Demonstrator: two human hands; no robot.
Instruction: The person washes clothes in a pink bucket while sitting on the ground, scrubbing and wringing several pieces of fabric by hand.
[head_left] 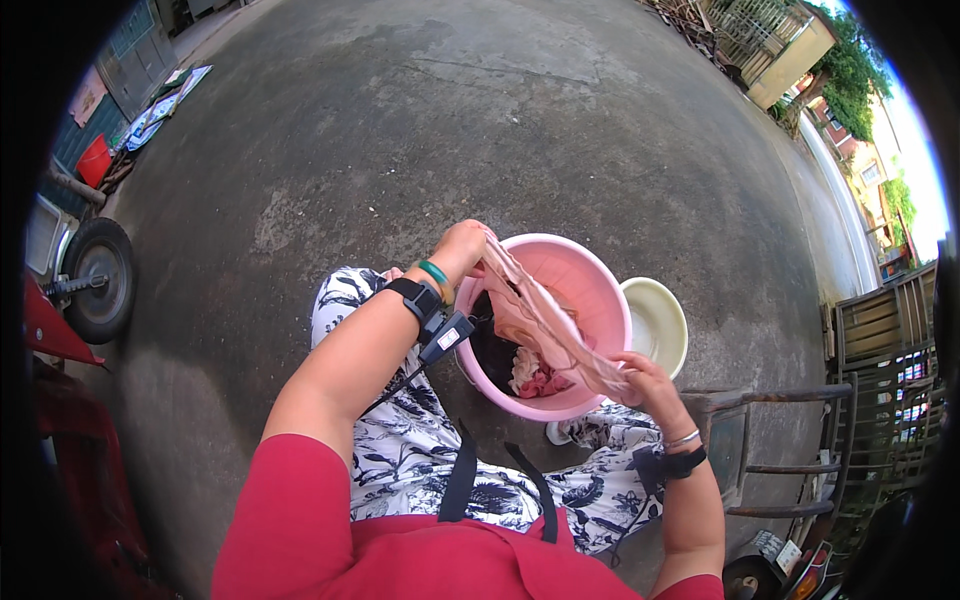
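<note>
A pale pink garment (548,322) is stretched slantwise between my two hands above a large pink basin (592,268). My left hand (462,248) grips its upper end by the basin's far left rim. At the near right rim, my right hand (652,386) is closed on the lower end. The cloth hangs down in the middle into the basin; its exact kind cannot be made out. Beneath it in the basin lie a dark cloth (492,350) and a crumpled pink and cream cloth (538,376).
Behind the basin's right side stands a pale green basin (655,325). A metal-framed chair (790,430) is at the right. To the left are a vehicle wheel (100,280) and a red bucket (94,160). Grey concrete (330,150) spreads ahead.
</note>
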